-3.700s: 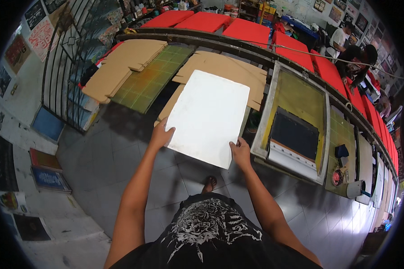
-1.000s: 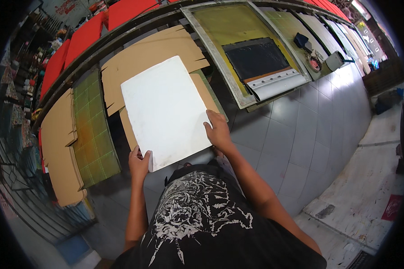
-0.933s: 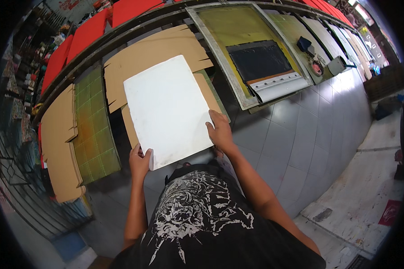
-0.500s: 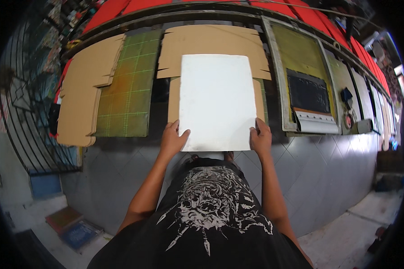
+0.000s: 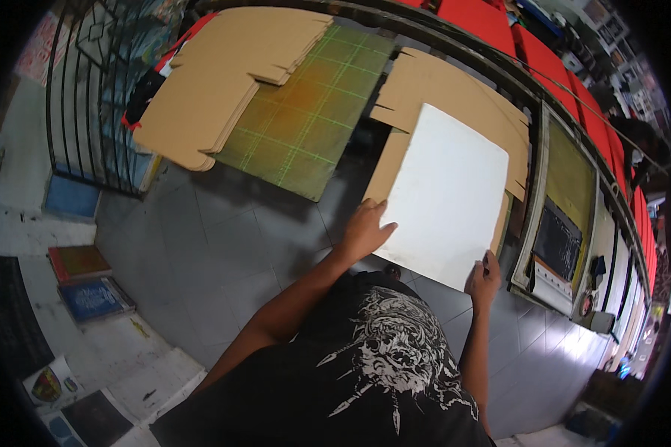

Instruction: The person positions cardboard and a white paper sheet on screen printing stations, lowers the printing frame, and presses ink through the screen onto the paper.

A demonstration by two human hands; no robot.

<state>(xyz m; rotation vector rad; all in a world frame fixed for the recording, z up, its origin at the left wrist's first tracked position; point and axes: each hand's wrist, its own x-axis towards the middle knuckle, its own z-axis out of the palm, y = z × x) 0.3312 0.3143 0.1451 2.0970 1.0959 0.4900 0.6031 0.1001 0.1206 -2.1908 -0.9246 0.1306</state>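
Head view: held white board [image 5: 449, 195] over tan cardboard [image 5: 449, 88] with hands half-curled at its near edges, left hand [image 5: 368, 229] at eight o'clock, right hand [image 5: 485, 279] at five. Likely needed even edge pressure to prevent bending.

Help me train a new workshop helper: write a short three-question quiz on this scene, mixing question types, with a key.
1. Multiple choice: What shows directly past the far edge of the flat white rectangular sheet?
a) blue tiles
b) brown cut cardboard
c) clear glass

2. True or false: The left hand and the right hand are both at the white sheet, near its end closest to the person.

3. Fill in the blank: The olive-green rectangular board with bright green grid lines lies to the ____ of the white sheet in the picture.

Key: 1: b. 2: true. 3: left.
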